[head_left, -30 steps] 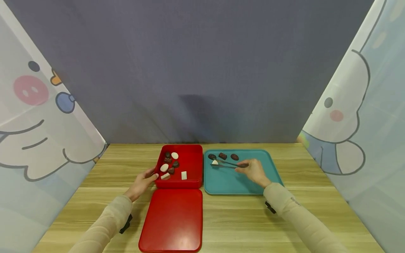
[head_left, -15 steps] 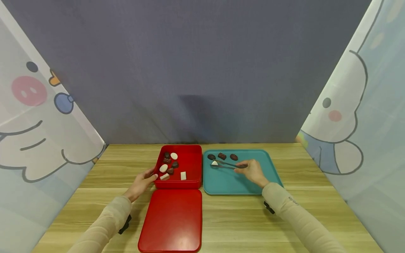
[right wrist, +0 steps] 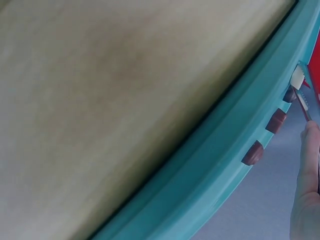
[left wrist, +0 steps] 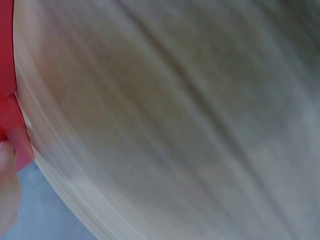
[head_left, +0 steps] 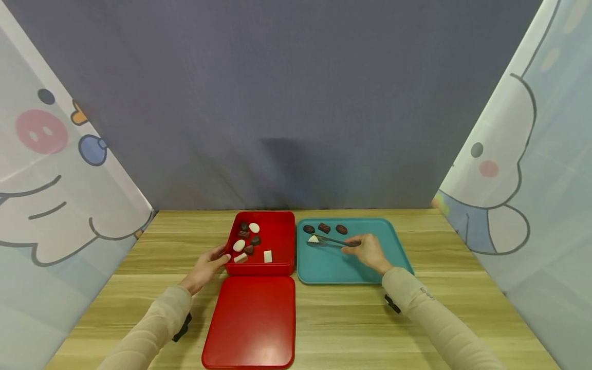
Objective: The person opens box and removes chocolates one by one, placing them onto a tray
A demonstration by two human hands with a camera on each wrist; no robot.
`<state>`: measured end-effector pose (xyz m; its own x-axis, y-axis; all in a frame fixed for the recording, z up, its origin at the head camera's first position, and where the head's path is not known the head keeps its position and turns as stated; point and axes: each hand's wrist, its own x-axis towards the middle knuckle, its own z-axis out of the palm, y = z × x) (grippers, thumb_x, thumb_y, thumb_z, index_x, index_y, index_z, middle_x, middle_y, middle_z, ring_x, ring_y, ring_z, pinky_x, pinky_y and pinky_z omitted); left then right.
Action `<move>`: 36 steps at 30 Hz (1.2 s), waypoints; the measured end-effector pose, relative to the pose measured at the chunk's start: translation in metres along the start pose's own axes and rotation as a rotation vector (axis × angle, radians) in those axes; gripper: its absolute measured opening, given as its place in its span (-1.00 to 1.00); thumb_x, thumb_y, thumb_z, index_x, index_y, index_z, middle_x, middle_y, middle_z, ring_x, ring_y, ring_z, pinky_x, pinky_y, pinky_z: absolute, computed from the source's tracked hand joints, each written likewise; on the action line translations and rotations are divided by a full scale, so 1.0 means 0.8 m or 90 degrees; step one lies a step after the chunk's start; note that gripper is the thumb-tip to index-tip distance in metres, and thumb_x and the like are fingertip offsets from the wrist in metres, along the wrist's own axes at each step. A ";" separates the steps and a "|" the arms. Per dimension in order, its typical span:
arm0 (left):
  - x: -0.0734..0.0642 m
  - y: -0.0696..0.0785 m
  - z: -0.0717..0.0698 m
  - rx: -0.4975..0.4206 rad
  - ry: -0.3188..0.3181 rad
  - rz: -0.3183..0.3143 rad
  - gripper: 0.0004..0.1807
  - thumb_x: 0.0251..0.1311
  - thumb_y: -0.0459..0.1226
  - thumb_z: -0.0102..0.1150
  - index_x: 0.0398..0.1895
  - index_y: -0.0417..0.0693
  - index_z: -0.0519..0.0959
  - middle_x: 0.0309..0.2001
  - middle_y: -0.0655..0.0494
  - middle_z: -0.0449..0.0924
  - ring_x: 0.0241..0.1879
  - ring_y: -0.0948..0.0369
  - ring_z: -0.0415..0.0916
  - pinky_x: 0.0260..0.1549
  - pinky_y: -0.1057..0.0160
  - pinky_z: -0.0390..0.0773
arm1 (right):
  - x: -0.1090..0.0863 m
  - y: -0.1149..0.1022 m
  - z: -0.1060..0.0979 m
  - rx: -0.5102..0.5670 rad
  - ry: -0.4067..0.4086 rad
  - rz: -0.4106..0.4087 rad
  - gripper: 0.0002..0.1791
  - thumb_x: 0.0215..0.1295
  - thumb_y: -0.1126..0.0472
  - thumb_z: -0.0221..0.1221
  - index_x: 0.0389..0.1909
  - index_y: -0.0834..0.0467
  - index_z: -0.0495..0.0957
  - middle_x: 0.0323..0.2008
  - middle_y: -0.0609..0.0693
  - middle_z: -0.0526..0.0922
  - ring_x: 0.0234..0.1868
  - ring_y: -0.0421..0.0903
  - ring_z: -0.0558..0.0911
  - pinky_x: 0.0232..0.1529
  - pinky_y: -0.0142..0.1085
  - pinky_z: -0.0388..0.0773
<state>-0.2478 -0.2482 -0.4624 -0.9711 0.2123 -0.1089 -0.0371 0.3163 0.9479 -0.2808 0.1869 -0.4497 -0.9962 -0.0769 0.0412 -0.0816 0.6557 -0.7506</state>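
My left hand [head_left: 206,268] holds the near left corner of a red box [head_left: 279,231], its thumb at the rim. In the left wrist view only part of that thumb [left wrist: 7,172] shows against the red wall. Several dark and white chocolates lie in the box, including a white rectangular one [head_left: 267,256]. Over a teal tray [head_left: 342,272], my right hand [head_left: 368,252] grips dark tongs [head_left: 335,241]. A small ridged white chocolate [head_left: 313,239] sits between the tong tips; whether it touches the tray is unclear. Behind it lie a dark oval chocolate [head_left: 309,229], a brown rectangular one [head_left: 324,227] and a brown oval one [head_left: 341,229].
A red lid [head_left: 252,324] lies flat in front of the box, on the wooden table [head_left: 342,329]. The tray stands close beside the box's right side. A grey curtain [head_left: 296,103] hangs behind the table, with cartoon-printed cloths on both sides.
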 end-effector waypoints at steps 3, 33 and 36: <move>0.000 0.000 0.000 -0.003 0.003 -0.001 -0.37 0.38 -0.22 -0.14 0.40 -0.28 -0.04 0.38 -0.27 -0.02 0.35 -0.14 0.02 0.25 -0.12 0.18 | -0.001 0.000 0.000 0.008 -0.002 0.000 -0.71 0.02 0.16 0.34 -0.19 0.16 0.68 -0.11 0.14 0.65 -0.12 0.05 0.60 -0.25 -0.20 0.61; 0.000 -0.003 0.002 -0.003 0.003 -0.002 -0.36 0.38 -0.21 -0.14 0.41 -0.27 -0.04 0.39 -0.25 -0.04 0.36 -0.14 -0.02 0.27 -0.12 0.15 | -0.002 -0.028 -0.020 0.062 0.022 0.014 -0.58 0.07 0.07 0.31 -0.03 0.14 0.60 -0.07 0.13 0.62 -0.14 0.01 0.61 -0.26 -0.21 0.60; 0.000 -0.002 0.002 0.000 0.006 -0.002 -0.37 0.38 -0.21 -0.14 0.41 -0.27 -0.04 0.39 -0.25 -0.03 0.36 -0.13 -0.02 0.27 -0.11 0.16 | -0.002 -0.038 -0.020 0.067 0.022 0.011 -0.59 0.06 0.07 0.31 -0.04 0.11 0.61 -0.08 0.12 0.63 -0.15 0.00 0.62 -0.27 -0.23 0.60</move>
<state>-0.2477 -0.2473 -0.4643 -0.9730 0.2032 -0.1096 -0.0405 0.3170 0.9475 -0.2769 0.1787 -0.4163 -0.9981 -0.0385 0.0491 -0.0623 0.5744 -0.8162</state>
